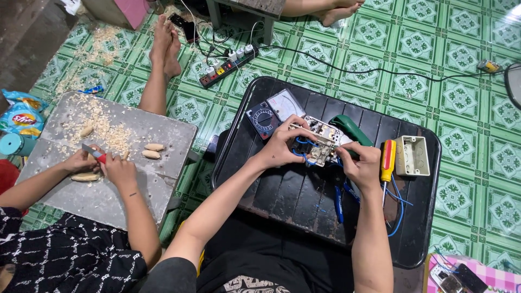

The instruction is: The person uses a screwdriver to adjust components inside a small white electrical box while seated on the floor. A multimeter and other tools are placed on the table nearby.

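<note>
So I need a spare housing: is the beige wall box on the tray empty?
Empty. The beige wall box lies open side up on the black tray; its hollow shows nothing inside.

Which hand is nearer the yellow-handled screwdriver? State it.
Right. The right hand sits just left of the yellow-handled screwdriver, nearly touching it. The left hand is farther left, gripping the white switch assembly.

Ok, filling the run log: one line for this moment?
left hand: grips white switch plate with blue wires | right hand: pinches its edge | yellow-handled screwdriver: on black tray
</note>
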